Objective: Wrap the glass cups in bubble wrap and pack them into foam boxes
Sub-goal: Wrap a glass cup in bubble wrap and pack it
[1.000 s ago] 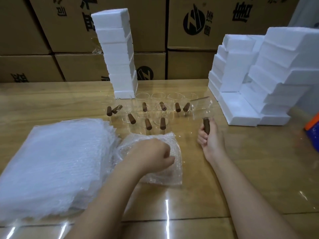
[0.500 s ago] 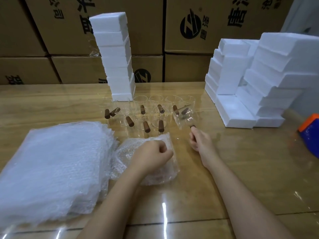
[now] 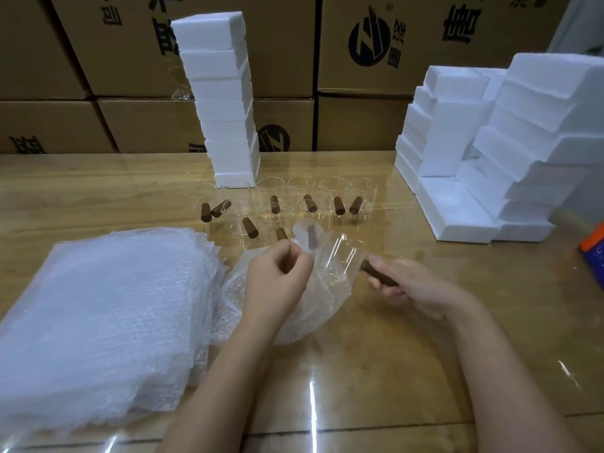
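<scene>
One glass cup point(image 3: 343, 259) underway, centre frame: grips handle with right hand point(image 3: 415, 286) fingers, pinches bubble wrap sheet point(image 3: 300, 312) with left hand point(image 3: 277, 279) fingers. Leaves roughly ten bare cups point(image 3: 333, 191) above centre.

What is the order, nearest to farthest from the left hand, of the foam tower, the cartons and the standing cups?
1. Standing cups, on the table just beyond the left hand.
2. Foam tower, right behind the cups.
3. Cartons, at the back, past the table's far edge.
</scene>
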Tool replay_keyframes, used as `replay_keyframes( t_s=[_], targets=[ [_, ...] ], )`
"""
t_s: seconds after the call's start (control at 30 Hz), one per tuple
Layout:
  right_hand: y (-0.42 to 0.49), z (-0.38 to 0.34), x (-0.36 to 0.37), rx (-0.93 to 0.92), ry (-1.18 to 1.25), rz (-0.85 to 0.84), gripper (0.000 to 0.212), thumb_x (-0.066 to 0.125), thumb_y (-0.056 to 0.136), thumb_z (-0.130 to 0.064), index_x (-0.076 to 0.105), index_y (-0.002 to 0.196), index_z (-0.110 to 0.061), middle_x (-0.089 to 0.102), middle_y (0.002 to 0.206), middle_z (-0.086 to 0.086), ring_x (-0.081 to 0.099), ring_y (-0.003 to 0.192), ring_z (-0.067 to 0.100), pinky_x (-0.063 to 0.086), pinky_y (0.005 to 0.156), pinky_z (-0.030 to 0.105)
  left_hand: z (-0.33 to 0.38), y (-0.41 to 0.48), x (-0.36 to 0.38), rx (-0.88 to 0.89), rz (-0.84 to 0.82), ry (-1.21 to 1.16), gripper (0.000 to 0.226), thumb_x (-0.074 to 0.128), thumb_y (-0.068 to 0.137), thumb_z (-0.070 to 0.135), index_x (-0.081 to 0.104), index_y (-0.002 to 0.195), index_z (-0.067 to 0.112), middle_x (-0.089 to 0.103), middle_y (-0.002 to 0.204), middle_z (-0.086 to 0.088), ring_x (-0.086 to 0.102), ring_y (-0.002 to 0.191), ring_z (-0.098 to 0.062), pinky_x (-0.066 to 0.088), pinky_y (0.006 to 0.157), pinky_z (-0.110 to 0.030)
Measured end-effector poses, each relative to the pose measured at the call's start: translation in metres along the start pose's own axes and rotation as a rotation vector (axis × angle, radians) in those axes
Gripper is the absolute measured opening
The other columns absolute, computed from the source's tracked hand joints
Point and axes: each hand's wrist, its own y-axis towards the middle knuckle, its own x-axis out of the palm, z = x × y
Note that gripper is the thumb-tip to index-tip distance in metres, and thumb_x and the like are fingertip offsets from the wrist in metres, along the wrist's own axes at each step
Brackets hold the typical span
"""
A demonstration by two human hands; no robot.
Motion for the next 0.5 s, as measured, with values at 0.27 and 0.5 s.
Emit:
replay_keyframes(
  t_s=[0.27, 0.5],
  targets=[
    [-0.004, -0.007, 0.012, 0.003, -0.090, -0.112, 0.040, 0.041, 0.092, -0.050, 0.055, 0.068, -0.021, 0.030, 0.049, -0.009, 0.021, 0.044, 0.008, 0.019, 0.042, 0.018, 0.014, -0.015, 0.015, 0.490, -0.038, 0.445, 0.022, 0.047, 0.077, 0.032, 0.053, 0.063, 0.017, 0.049, 0.063, 0.006, 0.045, 0.054, -0.012, 0.040, 0.045, -0.033],
    [-0.006, -0.009, 0.019, 0.053, 0.216, -0.144, 0.042, 0.044, 0.096, -0.028, 0.048, 0.055, -0.024, 0.028, 0.048, -0.007, 0.018, 0.044, 0.007, 0.020, 0.040, 0.016, 0.017, -0.026, 0.030, 0.900, -0.073, 0.577, 0.013, 0.060, 0.072, 0.013, 0.054, 0.062, 0.008, 0.048, 0.065, -0.006, 0.041, 0.056, -0.022, 0.034, 0.049, -0.038]
  ],
)
